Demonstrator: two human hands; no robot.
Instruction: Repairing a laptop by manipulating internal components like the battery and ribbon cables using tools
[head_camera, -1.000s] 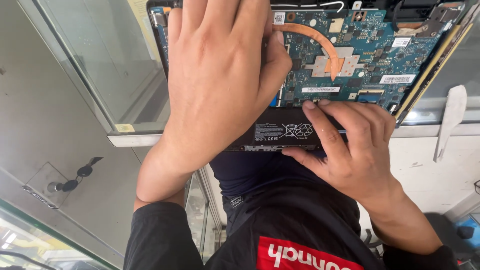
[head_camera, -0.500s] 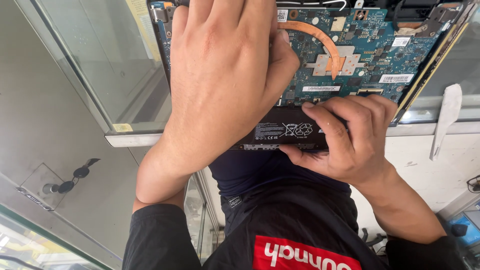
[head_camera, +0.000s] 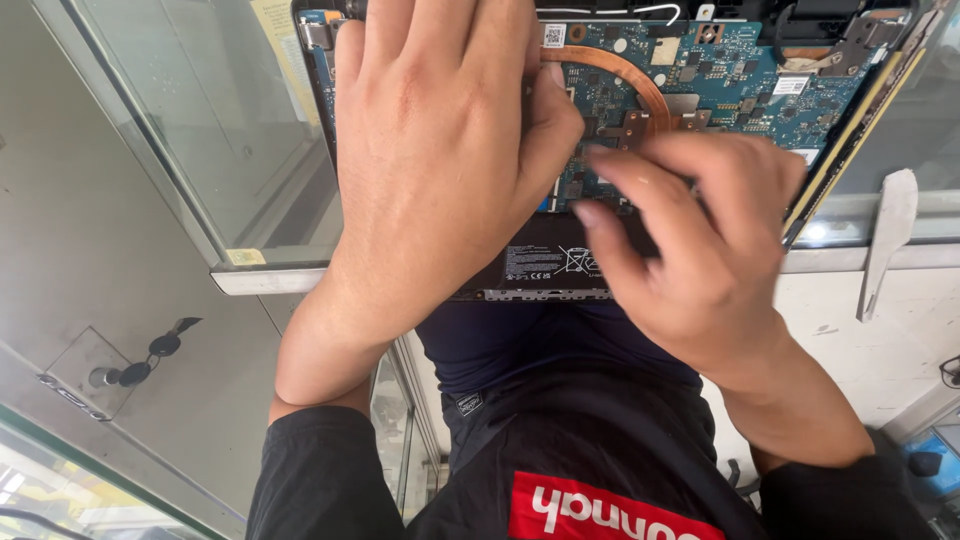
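Observation:
An opened laptop (head_camera: 745, 65) lies upside down on a glass counter, showing a blue circuit board, a curved copper heat pipe (head_camera: 628, 68) and a black battery (head_camera: 540, 262) along the near edge. My left hand (head_camera: 440, 170) lies flat, palm down, over the laptop's left half, with the thumb touching the board; its fingertips are cut off by the frame's top. My right hand (head_camera: 700, 250) hovers blurred over the board's middle and the battery's right part, fingers spread and pointing left, with nothing seen in it.
The glass counter (head_camera: 180, 150) ends in a metal-framed edge just under the laptop. A white flat plastic tool (head_camera: 885, 245) lies on the edge at the right. A lock with keys (head_camera: 150, 355) hangs on the glass cabinet door at lower left.
My right hand let go of the battery's near edge and moved up over the board. The left hand stayed flat in place.

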